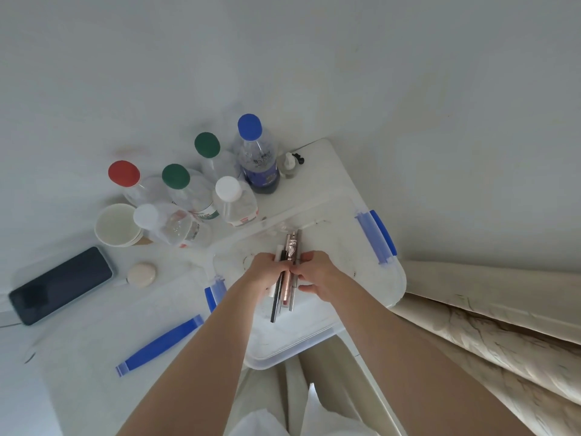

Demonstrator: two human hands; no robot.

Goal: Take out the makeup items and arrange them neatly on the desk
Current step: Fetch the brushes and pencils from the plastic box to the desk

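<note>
Both hands meet over a clear bin [361,247] with blue latches that sits at the right edge of the white bench [78,341]. The left hand [267,272] and the right hand [317,273] together grasp a bundle of pens [287,278]: slim makeup sticks, black, rose-gold and grey, held side by side and running near to far. The left fingers [275,262] curl round the bundle from the left; the right fingers [306,258] curl over it from the right, with the thumb pressed at the middle. The bundle's far ends stick out beyond the hands and its near ends below them, above the bin's inside. A thin white stick [309,223] lies in the bin at its far side.

On the bench, left of the bin, a blue latch strip [160,344] lies loose. Farther left are a dark phone [61,284] and a round beige compact [141,274]. Beyond them stand a paper cup [117,225] and a cluster of clear bottles with red [124,173], green [176,176] and white caps [228,187]. A blue-capped bottle [257,158] of dark liquid stands at the far side, with a small pump bottle [289,165] just right of it.
</note>
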